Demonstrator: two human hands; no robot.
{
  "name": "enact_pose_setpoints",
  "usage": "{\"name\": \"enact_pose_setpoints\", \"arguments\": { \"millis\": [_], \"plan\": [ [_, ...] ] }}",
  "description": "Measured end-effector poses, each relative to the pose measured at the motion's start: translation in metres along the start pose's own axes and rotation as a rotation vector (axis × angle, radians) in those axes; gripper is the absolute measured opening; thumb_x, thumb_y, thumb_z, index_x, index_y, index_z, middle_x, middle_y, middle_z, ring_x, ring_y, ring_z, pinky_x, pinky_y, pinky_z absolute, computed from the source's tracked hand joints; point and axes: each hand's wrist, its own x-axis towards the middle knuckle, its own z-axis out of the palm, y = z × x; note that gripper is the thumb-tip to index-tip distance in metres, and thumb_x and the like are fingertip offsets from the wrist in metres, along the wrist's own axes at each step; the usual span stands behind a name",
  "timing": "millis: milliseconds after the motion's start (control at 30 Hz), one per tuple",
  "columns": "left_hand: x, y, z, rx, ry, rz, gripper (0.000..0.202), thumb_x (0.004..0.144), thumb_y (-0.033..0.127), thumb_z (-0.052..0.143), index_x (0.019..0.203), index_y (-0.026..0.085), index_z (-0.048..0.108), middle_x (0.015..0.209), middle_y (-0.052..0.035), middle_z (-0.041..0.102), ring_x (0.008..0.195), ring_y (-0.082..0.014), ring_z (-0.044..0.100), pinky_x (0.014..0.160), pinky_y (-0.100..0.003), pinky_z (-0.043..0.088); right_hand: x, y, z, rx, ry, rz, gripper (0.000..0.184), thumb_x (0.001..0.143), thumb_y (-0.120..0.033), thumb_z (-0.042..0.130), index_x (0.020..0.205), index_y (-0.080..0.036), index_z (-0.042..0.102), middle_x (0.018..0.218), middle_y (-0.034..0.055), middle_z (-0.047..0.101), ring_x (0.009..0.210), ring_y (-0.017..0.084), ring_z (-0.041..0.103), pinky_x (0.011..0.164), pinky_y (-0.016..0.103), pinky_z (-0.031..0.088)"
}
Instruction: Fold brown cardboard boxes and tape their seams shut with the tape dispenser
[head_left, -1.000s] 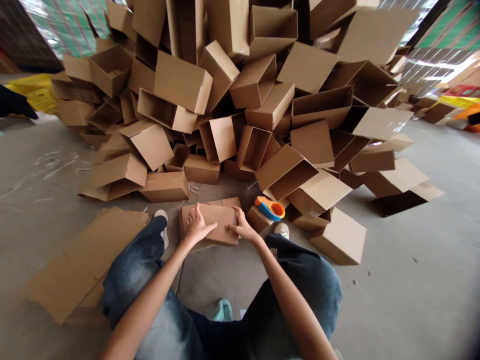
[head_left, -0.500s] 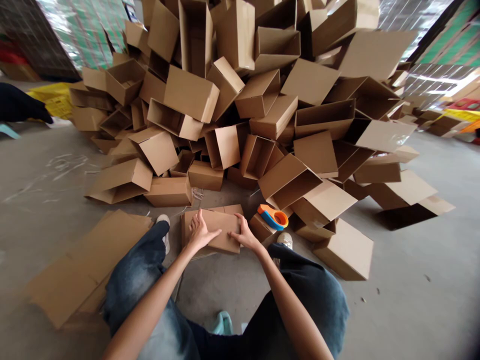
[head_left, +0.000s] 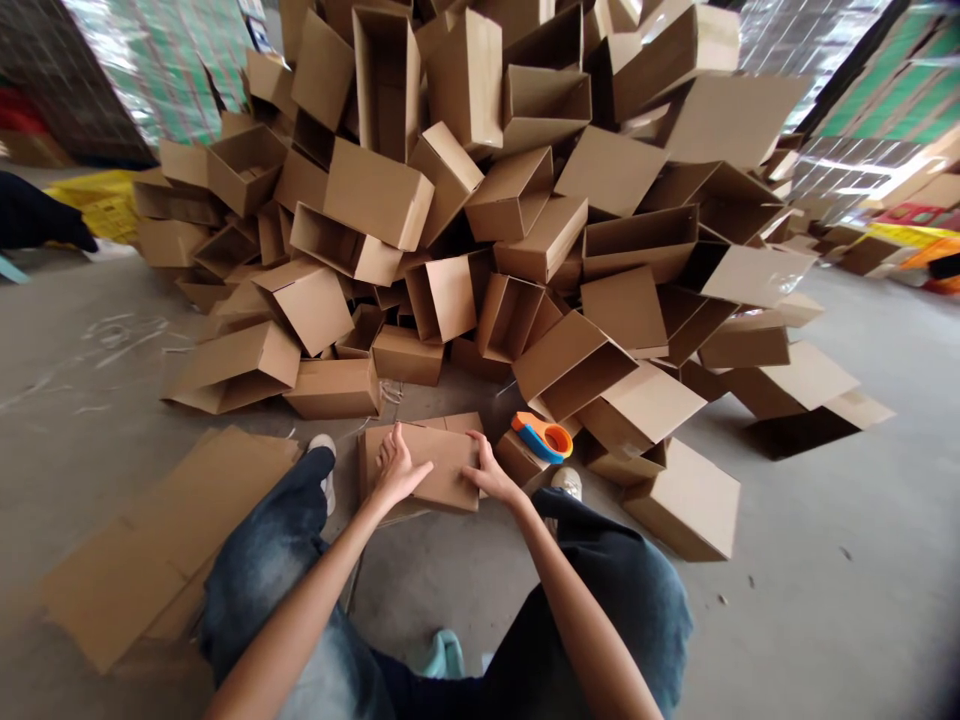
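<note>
A closed brown cardboard box (head_left: 444,462) lies low between my feet, with more flat cardboard showing under and behind it. My left hand (head_left: 397,466) grips its left part, fingers over the far edge and thumb stretched across the top. At the right end, my right hand (head_left: 489,468) holds the box with its thumb on top and fingers at the far right edge. Just to the right, an orange and blue tape dispenser (head_left: 543,438) rests on a small cardboard box (head_left: 517,458).
A big heap of cardboard boxes (head_left: 379,190), many open-ended, rises ahead. Flattened cardboard sheets (head_left: 161,540) lie on the floor at left. A yellow crate (head_left: 105,203) stands far left, near a person's dark-clothed limb (head_left: 41,215). Something light teal (head_left: 444,655) shows beneath me.
The whole view has shifted slightly. My right hand has slid a little toward the box's right end; my left hand keeps its place on the box.
</note>
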Motion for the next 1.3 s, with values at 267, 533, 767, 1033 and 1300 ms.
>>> {"name": "enact_pose_setpoints", "arguments": {
  "millis": [267,533,767,1033,1300],
  "plan": [
    [0.0012,-0.0040,0.0014,-0.003,0.002,0.004,0.098,0.067,0.051,0.062,0.139,0.009,0.012,0.134,-0.0236,0.033,0.129,-0.0369,0.029,0.099,-0.050,0.028,-0.0033,-0.0064,0.0025,-0.006,0.031,-0.012,0.077,0.062,-0.029,0.066,0.127,-0.021,0.027,0.127,0.0097,0.031,0.119,0.024,0.035,0.104,0.038,0.029],
    [-0.0001,-0.0029,0.0030,0.009,0.020,0.019,0.108,0.061,0.058,0.065,0.140,0.008,0.010,0.135,-0.0246,0.030,0.129,-0.0379,0.028,0.099,-0.050,0.028,-0.0025,-0.0052,0.0023,-0.024,0.016,0.007,0.077,0.063,-0.028,0.066,0.128,-0.022,0.025,0.128,0.0099,0.029,0.122,0.023,0.035,0.106,0.039,0.027],
    [0.0010,-0.0040,0.0018,0.014,0.006,0.015,0.096,0.067,0.046,0.062,0.139,0.008,0.012,0.132,-0.0240,0.034,0.127,-0.0372,0.031,0.097,-0.050,0.030,-0.0004,-0.0039,-0.0043,0.007,-0.049,0.002,0.074,0.063,-0.021,0.060,0.128,-0.021,0.026,0.126,0.0096,0.030,0.122,0.024,0.033,0.106,0.040,0.026],
    [0.0028,-0.0063,0.0067,-0.006,0.024,-0.014,0.105,0.061,0.055,0.065,0.139,0.012,0.010,0.135,-0.0223,0.032,0.129,-0.0377,0.028,0.098,-0.051,0.028,-0.0006,-0.0059,-0.0037,0.004,-0.048,0.024,0.076,0.061,-0.019,0.061,0.129,-0.022,0.027,0.126,0.0089,0.030,0.121,0.023,0.035,0.106,0.040,0.028],
    [0.0022,-0.0049,0.0054,0.005,0.012,-0.027,0.104,0.061,0.054,0.065,0.139,0.013,0.009,0.135,-0.0218,0.031,0.130,-0.0373,0.028,0.098,-0.051,0.029,-0.0024,-0.0047,-0.0028,-0.009,-0.038,-0.013,0.079,0.061,-0.025,0.065,0.130,-0.024,0.027,0.128,0.0088,0.030,0.123,0.024,0.033,0.106,0.042,0.026]
  ]
}}
